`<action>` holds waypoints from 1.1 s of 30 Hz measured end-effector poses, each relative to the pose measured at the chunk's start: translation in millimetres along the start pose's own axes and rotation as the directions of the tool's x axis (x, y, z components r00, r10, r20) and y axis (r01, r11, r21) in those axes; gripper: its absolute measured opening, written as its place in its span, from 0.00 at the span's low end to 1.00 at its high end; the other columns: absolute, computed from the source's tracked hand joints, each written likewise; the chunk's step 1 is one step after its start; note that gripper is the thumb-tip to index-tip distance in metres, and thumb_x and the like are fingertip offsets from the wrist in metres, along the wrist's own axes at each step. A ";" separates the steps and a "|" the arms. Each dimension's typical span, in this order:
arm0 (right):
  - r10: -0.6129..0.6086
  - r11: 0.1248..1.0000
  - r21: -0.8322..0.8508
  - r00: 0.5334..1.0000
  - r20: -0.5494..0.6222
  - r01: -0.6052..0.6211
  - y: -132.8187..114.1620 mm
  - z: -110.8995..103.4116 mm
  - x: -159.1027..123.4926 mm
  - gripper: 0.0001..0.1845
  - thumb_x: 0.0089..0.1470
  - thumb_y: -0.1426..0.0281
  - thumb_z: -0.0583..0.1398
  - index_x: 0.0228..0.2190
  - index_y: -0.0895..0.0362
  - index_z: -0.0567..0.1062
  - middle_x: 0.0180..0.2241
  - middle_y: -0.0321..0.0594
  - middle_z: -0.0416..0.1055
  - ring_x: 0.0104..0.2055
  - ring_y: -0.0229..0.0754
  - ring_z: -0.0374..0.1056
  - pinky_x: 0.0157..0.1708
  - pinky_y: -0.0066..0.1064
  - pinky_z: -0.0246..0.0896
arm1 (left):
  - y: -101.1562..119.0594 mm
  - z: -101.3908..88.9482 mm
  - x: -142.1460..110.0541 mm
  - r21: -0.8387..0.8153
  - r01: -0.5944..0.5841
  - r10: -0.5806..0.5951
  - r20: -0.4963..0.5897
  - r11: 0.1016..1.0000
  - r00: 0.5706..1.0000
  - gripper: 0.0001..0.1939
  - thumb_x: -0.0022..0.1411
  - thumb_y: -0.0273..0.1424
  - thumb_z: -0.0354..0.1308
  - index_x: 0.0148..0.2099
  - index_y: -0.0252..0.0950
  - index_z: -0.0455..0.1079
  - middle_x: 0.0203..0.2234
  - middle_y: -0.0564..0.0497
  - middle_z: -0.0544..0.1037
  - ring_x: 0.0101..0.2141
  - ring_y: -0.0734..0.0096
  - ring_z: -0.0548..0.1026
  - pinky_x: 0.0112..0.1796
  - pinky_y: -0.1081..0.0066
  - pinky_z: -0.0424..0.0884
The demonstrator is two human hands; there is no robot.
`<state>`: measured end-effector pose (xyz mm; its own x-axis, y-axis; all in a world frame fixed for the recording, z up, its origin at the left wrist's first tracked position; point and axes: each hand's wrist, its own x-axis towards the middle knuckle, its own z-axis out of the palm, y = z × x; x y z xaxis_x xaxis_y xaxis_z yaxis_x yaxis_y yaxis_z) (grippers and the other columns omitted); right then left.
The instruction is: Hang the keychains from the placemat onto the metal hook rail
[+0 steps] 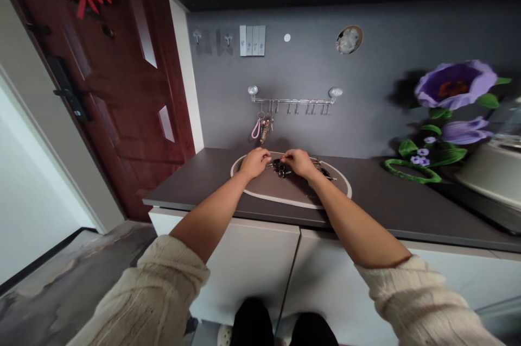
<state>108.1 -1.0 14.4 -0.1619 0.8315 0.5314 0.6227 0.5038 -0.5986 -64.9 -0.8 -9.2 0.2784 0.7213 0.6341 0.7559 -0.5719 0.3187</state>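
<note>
Both my hands reach out over a shallow oval tray (337, 180) with a white rim on the dark cabinet top (195, 183). My left hand (255, 162) and my right hand (299, 162) are closed in pinches on a bunch of dark keys (280, 168) that hangs between them just above the tray. More dark keys (325, 173) lie in the tray to the right of my right hand.
A chrome hook rail (295, 100) is fixed to the grey wall, with a pink-looped key bunch (261, 127) hanging from its left end. A dark red door (118, 80) stands at left. Purple flower decoration (451, 90) and a metal appliance (492, 177) sit at right.
</note>
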 end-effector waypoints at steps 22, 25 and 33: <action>-0.009 0.879 -0.464 0.977 0.214 0.110 3.1 5.0 1.3 0.11 0.49 0.75 0.54 0.33 0.59 0.75 0.35 0.46 0.73 0.38 0.42 0.67 0.36 0.27 0.55 | -2.2 0.2 1.6 -0.007 -0.040 0.040 0.012 0.999 0.999 0.08 0.55 0.29 0.51 0.37 0.35 0.69 0.31 0.50 0.70 0.33 0.73 0.67 0.37 0.72 0.62; -0.018 0.890 -0.446 0.984 0.177 0.096 2.1 4.7 2.0 0.11 0.49 0.75 0.54 0.33 0.59 0.75 0.35 0.46 0.73 0.38 0.42 0.67 0.37 0.27 0.55 | -2.0 0.3 2.0 -0.013 -0.047 0.047 0.011 0.999 0.999 0.08 0.55 0.28 0.51 0.36 0.34 0.69 0.31 0.50 0.70 0.32 0.73 0.67 0.36 0.72 0.62; -0.071 0.948 -0.302 0.993 0.097 0.097 0.7 3.4 2.1 0.10 0.49 0.72 0.54 0.30 0.59 0.75 0.31 0.42 0.73 0.33 0.38 0.65 0.34 0.26 0.55 | -3.4 2.5 2.3 -0.012 -0.074 0.074 -0.002 0.997 0.997 0.08 0.55 0.28 0.51 0.36 0.35 0.69 0.31 0.50 0.70 0.33 0.73 0.67 0.37 0.73 0.62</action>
<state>105.6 1.9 13.0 -0.2792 0.8126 0.5117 0.8058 0.4881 -0.3355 -65.3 3.8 -10.6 0.3322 0.6764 0.6573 0.7264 -0.6281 0.2792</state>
